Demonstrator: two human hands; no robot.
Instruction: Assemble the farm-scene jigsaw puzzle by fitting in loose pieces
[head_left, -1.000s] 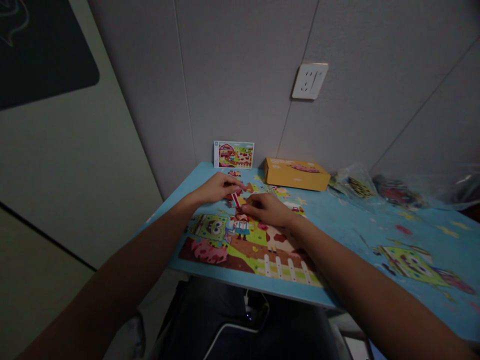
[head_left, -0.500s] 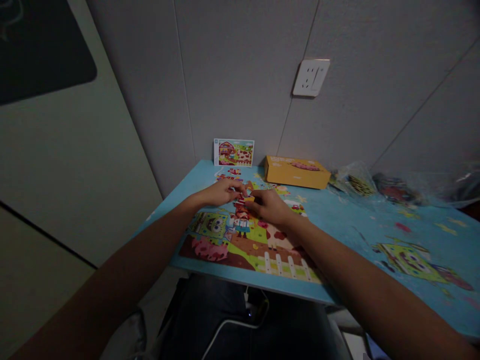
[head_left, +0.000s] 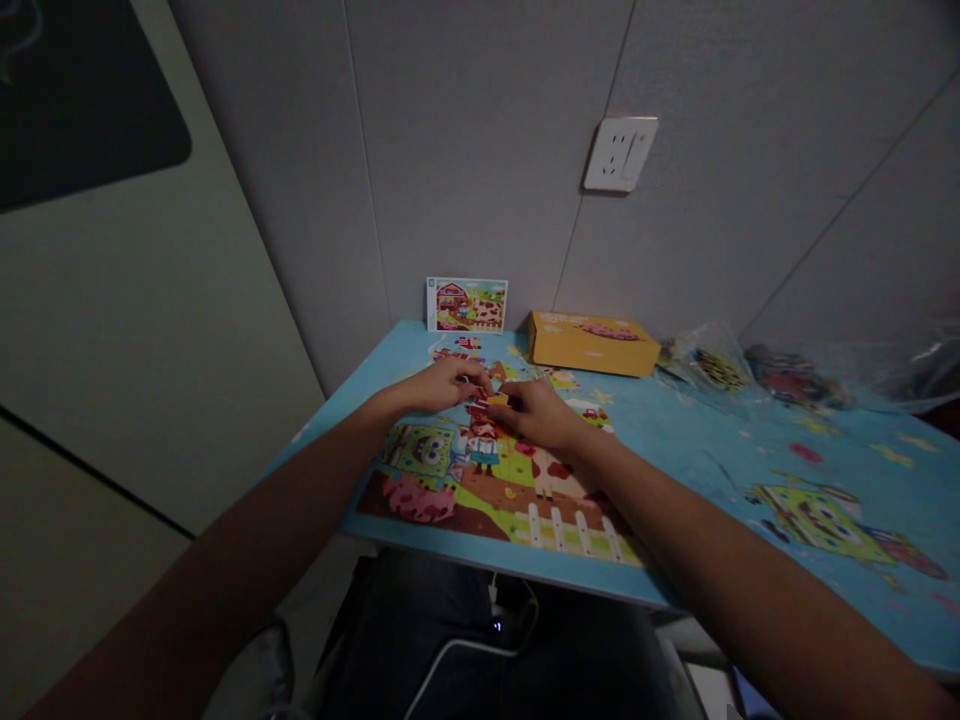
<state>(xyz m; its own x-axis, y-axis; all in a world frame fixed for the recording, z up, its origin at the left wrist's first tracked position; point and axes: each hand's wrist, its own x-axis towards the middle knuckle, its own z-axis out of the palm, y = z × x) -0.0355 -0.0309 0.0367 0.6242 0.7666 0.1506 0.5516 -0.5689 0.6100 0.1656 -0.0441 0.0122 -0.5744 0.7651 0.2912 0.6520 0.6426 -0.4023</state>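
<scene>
A partly joined jigsaw puzzle (head_left: 480, 490) lies on the blue table, with a farmer figure, a pink pig and a white fence on it. My right hand (head_left: 538, 412) pinches a small puzzle piece (head_left: 497, 400) with yellow and red on it, just above the farmer's head. From the other side my left hand (head_left: 448, 384) bends its fingers and thumb together at the same piece. Both sets of fingertips nearly meet there and hide part of it. Several loose pieces (head_left: 468, 343) lie behind my left hand, towards the wall.
A picture card (head_left: 466, 305) of the farm scene leans on the wall. Beside it stands an orange box (head_left: 592, 343). Clear plastic bags (head_left: 716, 368) with pieces lie at the right. The table's (head_left: 697, 440) near edge is above my lap, where a white cable (head_left: 472, 645) runs.
Almost nothing differs. My right fingertips have shifted very slightly at the piece, and the whole view has moved a touch.
</scene>
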